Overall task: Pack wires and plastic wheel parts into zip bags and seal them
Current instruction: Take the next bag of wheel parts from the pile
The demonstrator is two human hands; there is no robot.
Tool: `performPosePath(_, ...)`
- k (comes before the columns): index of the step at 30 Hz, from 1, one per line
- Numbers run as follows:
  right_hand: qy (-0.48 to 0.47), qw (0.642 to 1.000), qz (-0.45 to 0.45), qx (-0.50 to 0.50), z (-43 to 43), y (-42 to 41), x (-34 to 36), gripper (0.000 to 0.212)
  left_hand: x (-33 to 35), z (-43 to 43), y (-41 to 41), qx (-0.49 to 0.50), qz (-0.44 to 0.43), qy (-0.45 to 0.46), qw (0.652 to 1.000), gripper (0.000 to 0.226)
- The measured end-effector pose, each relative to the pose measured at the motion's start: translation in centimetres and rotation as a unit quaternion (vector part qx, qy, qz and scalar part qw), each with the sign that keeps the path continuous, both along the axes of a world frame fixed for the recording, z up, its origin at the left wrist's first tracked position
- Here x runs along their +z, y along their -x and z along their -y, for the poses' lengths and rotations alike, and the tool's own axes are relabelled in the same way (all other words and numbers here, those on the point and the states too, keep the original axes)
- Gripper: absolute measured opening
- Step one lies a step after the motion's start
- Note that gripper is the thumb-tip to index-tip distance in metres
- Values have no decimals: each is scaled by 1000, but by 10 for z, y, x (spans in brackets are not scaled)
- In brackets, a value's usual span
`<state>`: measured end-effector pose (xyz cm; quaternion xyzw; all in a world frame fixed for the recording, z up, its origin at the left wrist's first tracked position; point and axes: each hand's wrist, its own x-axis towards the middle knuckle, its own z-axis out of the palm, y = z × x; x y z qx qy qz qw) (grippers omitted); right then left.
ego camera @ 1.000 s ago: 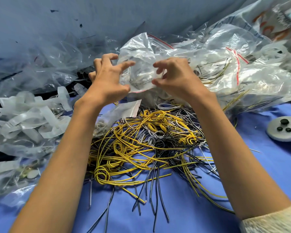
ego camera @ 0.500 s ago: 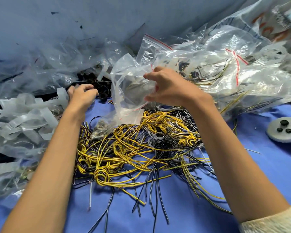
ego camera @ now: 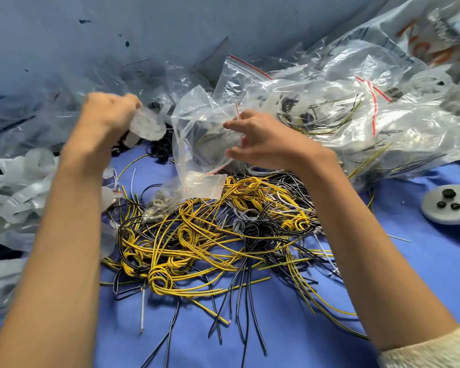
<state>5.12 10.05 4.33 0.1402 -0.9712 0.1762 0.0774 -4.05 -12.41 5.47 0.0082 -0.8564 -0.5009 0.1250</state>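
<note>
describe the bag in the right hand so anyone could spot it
Find the yellow and black wire pile on the blue cloth. Just behind it, the right hand pinches a clear zip bag. Unlike the bags heaped behind, it alone is hand-held.

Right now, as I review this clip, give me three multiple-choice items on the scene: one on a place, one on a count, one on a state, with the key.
1. Where does the grey round disc lie?
A. on the blue cloth, right of the yellow and black wire pile
B. on top of that pile
C. under the left forearm

2. How many black knobs sit on the disc?
A. two
B. three
C. five

3. What does the right hand do?
A. lies flat on the wires
B. pinches one yellow wire
C. holds the clear zip bag with a red strip

Key: 1 A, it rests on bare cloth apart from the pile. 2 B, three knobs show on its top. 3 C, its fingers curl on the bag, while the left hand grips a translucent round plastic part.
</note>
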Motion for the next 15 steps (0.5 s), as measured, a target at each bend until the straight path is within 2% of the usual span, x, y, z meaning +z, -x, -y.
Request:
performPosePath(3,2,1000,0,3,-1,0,0,58,34,0,-20,-46,-5,-101,994,22)
performPosePath(5,0,1000,0,1,0,-1,1,58,43,-3,-39,-105,-12,-110,988,26)
performPosePath(8,-8,1000,2,0,1,-1,1,58,46,-13,-68,-259,1,-64,964,41)
performPosePath(10,-7,1000,3,1,3,-2,2,58,44,-22,-79,-334,28,21,942,33)
performPosePath(12,0,1000,3,1,4,-3,4,55,41,-30,-84,-364,56,79,926,28)
performPosePath(15,3,1000,10,3,3,-4,8,43,40,-41,-86,-353,63,88,929,26)
